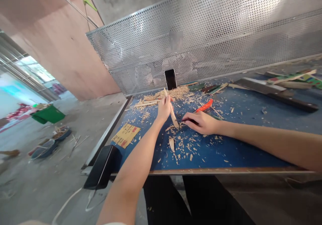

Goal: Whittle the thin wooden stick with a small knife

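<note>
My left hand (163, 109) is closed around a thin wooden stick (173, 115), which stands tilted with its lower end resting on the blue table (226, 147). My right hand (202, 122) grips a knife with an orange-red handle (205, 106), and its blade end meets the lower part of the stick. Wood shavings (184, 144) lie scattered on the table under and around both hands.
A phone (170, 79) leans against the perforated metal screen (201, 37) at the table's back. A large cleaver (274, 92) and painted wooden strips (294, 77) lie at the right. A yellow label (125, 135) and a black device (100, 168) sit at the left edge. Bowls (50, 144) stand on the floor.
</note>
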`<action>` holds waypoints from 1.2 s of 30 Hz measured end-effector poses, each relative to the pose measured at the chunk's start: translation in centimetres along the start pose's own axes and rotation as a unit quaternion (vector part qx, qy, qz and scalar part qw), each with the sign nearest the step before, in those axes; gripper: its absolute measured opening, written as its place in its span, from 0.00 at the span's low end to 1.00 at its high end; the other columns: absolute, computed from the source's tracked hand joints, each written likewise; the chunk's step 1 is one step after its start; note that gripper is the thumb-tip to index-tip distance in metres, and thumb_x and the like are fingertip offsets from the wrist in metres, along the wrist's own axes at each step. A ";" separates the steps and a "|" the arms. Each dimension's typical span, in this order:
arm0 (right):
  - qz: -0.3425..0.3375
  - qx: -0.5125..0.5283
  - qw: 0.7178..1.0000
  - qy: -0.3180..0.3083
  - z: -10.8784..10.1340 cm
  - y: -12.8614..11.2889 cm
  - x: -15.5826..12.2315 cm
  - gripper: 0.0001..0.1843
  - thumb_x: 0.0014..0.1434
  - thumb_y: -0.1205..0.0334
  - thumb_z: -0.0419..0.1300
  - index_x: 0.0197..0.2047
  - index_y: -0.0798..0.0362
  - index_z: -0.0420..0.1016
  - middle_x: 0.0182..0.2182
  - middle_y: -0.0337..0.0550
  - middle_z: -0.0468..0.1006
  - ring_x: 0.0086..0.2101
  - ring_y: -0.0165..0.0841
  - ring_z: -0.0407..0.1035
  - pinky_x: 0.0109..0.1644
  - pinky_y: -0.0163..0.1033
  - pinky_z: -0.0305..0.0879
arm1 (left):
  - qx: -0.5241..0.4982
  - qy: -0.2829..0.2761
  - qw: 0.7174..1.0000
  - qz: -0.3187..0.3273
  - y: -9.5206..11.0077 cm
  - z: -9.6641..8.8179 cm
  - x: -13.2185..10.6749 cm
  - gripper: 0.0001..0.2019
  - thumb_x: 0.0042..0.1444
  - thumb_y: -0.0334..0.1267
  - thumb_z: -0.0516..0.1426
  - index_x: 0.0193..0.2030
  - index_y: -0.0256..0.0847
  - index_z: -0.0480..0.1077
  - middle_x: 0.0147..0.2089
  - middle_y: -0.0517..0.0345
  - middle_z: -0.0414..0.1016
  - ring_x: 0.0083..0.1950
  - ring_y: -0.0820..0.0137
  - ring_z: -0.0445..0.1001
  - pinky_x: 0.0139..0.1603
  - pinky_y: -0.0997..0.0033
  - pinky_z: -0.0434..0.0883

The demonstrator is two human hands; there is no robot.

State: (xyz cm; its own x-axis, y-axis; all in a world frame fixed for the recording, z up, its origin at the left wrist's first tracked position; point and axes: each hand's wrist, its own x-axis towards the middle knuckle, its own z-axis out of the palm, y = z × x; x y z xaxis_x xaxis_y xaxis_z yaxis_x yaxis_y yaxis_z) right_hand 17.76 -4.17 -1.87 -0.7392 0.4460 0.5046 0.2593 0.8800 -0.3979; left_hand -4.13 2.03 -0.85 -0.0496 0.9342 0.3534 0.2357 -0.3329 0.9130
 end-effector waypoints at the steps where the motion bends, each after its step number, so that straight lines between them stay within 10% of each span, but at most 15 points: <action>1: -0.041 -0.012 0.999 -0.015 0.0 0.2 0.0 0.12 0.75 0.58 0.49 0.49 0.52 0.73 0.30 0.40 0.78 0.26 0.31 0.68 0.33 0.37 0.59 | 0.010 0.001 1.000 0.001 0.0 0.0 -0.1 0.26 0.71 0.62 0.49 0.34 0.43 0.69 0.19 0.62 0.64 0.20 0.68 0.68 0.26 0.68 0.62; 4: -0.091 -0.054 0.994 -0.029 0.0 1.0 0.0 0.14 0.76 0.59 0.48 0.44 0.51 0.73 0.31 0.42 0.79 0.27 0.31 0.67 0.34 0.38 0.58 | 0.051 0.017 0.998 0.022 -0.2 -0.3 -0.2 0.24 0.73 0.56 0.49 0.32 0.42 0.70 0.22 0.62 0.65 0.25 0.68 0.69 0.30 0.68 0.63; 15: 0.054 -0.073 0.996 -0.008 0.0 2.2 -0.3 0.18 0.78 0.55 0.46 0.42 0.51 0.73 0.27 0.38 0.75 0.25 0.31 0.66 0.33 0.38 0.55 | 0.116 0.073 0.990 0.015 -0.9 0.0 -0.3 0.21 0.73 0.44 0.49 0.28 0.43 0.70 0.22 0.60 0.65 0.31 0.66 0.70 0.37 0.67 0.62; 36: 0.165 -0.050 0.985 -0.005 -0.6 4.4 0.9 0.17 0.75 0.52 0.48 0.36 0.48 0.69 0.30 0.41 0.78 0.29 0.36 0.70 0.35 0.39 0.56 | 0.105 0.065 0.992 -0.009 -0.5 -0.5 -0.5 0.23 0.72 0.47 0.49 0.27 0.42 0.69 0.18 0.62 0.62 0.24 0.68 0.68 0.31 0.68 0.61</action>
State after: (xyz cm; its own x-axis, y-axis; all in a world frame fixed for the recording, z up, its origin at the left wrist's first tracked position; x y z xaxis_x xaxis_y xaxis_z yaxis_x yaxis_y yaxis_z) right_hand 18.59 0.19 -2.64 -0.6103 0.7098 0.3517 0.5464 0.6987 -0.4618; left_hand -4.67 1.65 -1.40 -0.1779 0.9103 0.3738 0.4305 -0.2696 0.8614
